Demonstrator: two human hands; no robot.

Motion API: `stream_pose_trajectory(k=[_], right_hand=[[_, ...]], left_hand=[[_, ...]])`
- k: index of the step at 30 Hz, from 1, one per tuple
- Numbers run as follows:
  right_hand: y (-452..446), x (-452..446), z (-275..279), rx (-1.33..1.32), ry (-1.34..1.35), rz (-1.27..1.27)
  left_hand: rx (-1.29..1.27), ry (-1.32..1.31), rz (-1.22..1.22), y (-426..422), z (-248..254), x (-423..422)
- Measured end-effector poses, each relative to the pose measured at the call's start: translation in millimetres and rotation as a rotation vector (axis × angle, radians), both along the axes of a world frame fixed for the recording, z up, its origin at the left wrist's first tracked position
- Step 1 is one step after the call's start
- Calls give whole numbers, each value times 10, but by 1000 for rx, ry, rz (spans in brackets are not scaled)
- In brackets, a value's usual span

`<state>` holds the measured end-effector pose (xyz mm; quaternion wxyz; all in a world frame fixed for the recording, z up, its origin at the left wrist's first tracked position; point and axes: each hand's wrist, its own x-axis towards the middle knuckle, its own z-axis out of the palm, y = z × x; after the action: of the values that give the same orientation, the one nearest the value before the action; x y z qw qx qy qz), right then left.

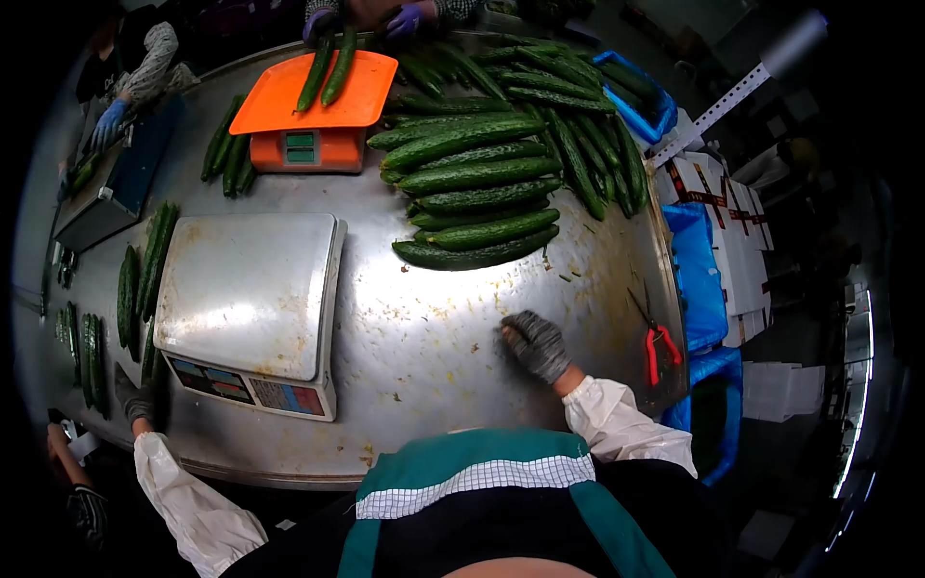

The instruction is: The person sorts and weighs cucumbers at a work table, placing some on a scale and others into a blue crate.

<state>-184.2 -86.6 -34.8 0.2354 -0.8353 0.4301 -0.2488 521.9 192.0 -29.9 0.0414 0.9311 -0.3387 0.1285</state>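
My left hand (133,396), in a dark grey glove, is at the left side of the white scale (241,289). It lies against or right beside a cucumber (151,358); shadow hides how its fingers are set. My right hand (536,345), in a grey glove, is over the metal table (434,356) with its fingers curled together and nothing visible in them. Beyond it, long green cucumbers (479,229) lie side by side in a pile. The white scale's bare plate faces up between my hands, nearer the left.
An orange scale (313,96) carries two cucumbers, near a co-worker's purple gloves (405,19). Red-handled pliers or snips (658,352) lie at the right edge. Blue-lined crates (696,279) stand beyond that edge. Another person's blue glove (109,123) is at far left.
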Motion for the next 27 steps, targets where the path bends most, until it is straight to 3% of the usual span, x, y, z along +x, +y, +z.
stream_pose_trajectory(k=[2, 4, 6, 9, 10, 11, 13, 14, 15, 16, 19, 27], right_hand=[[-206, -123, 77, -26, -47, -96], [-483, -180, 239, -1, -72, -286], [-821, -241, 363, -242, -36, -336], [-1325, -258, 561, -318, 44, -362], [-1580, -309, 478, -293, 55, -319], [-1794, -341, 383, -268, 64, -275], [-1924, -228, 498, -321, 152, -213], [-1962, -158, 587, -376, 238, -160], [-1992, -93, 688, -205, 304, -123], [-2024, -60, 683, -209, 306, -111], [-2119, -14, 603, -261, 361, -91], [-2220, 7, 560, -324, 443, -7]], left_hand=[[-91, -119, 49, -192, 477, -370], [-222, -277, -71, -414, 964, -918], [-559, -246, -298, -621, 1288, -1523], [-673, -199, -329, -916, 1671, -2570], [-785, -46, -427, -1012, 1693, -2929], [-896, 109, -522, -1105, 1671, -3246], [-846, 207, -838, -1265, 1562, -3677], [-761, 227, -878, -1325, 1459, -3869], [-630, 193, -917, -1378, 1413, -4087], [-551, 234, -1013, -1431, 1311, -4230], [-500, 424, -1173, -1559, 1093, -4591], [-441, 1064, -996, -1952, 575, -5011]])
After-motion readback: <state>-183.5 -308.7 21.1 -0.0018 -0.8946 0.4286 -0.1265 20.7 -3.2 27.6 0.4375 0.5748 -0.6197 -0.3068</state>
